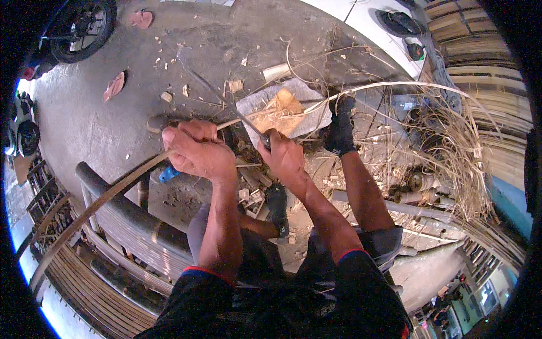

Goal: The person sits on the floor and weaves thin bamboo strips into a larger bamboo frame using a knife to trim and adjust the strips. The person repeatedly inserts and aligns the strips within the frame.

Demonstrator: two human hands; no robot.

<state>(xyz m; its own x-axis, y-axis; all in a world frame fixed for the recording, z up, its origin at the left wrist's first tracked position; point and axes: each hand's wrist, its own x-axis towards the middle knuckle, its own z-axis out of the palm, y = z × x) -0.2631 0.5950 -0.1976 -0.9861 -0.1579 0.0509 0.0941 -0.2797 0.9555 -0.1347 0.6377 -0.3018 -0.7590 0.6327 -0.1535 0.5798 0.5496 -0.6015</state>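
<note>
My left hand (pixel 195 151) is closed around a long flat bamboo strip (pixel 101 198) that runs from the lower left up past my hands and curves on toward the right. My right hand (pixel 285 157) grips the handle of a long knife (pixel 223 99), whose blade points up and to the left, across the strip. Between and beyond my hands lies a grey stone slab (pixel 307 99) with a yellowish wood block (pixel 279 110) on it. My right foot in a black sock (pixel 340 127) rests beside the slab, holding down the strip.
A curved bamboo bench frame (pixel 121 220) stands at my left. Shavings and thin bamboo splits (pixel 446 135) pile up at the right. Two pink sandals (pixel 116 85) lie on the concrete floor. A motorcycle wheel (pixel 84 25) sits top left. Stacked bamboo poles (pixel 480 51) fill the far right.
</note>
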